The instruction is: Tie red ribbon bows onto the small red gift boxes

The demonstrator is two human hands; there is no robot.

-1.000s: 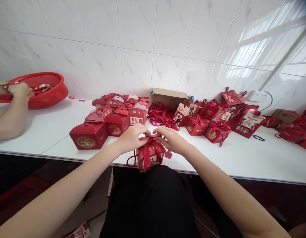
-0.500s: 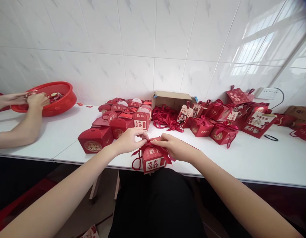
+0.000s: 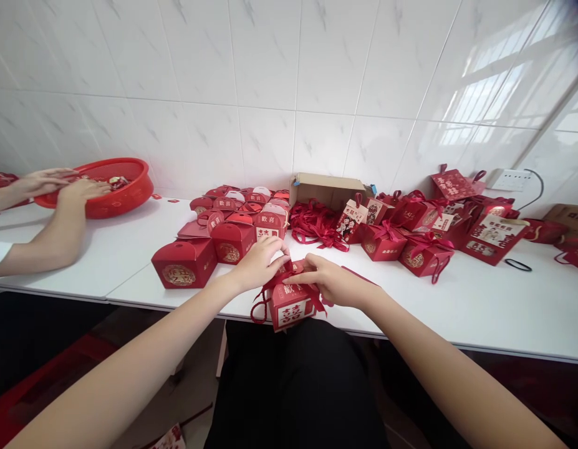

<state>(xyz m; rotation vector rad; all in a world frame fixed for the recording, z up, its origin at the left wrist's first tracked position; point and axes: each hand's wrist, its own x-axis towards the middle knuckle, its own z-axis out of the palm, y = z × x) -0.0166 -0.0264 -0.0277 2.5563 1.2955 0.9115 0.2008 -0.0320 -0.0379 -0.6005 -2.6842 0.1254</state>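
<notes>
A small red gift box point(image 3: 292, 307) with white and red lettering stands at the table's front edge, close to my lap. Dark red ribbon point(image 3: 295, 268) runs over its top, its loose ends hanging at the sides, and a twisted cord loop point(image 3: 259, 310) dangles on the left. My left hand point(image 3: 259, 263) pinches the ribbon above the lid, thumb and forefinger together. From the right, my right hand point(image 3: 330, 279) reaches across the top with its fingers closed on the ribbon at the knot. Just where the strands cross is partly hidden by the fingers.
Several red boxes point(image 3: 184, 262) stand at the left. Behind is a cardboard box point(image 3: 330, 182) with loose ribbons point(image 3: 312, 218). Tied boxes point(image 3: 424, 254) and a black loop point(image 3: 518, 265) lie right. A co-worker's hands point(image 3: 85, 189) are over a red basin point(image 3: 141, 190) far left.
My left hand has risen slightly, drawing ribbon upward, while my right fingers have shifted on the knot. The co-worker's hands have opened out flat over the basin. The view has turned a little left.
</notes>
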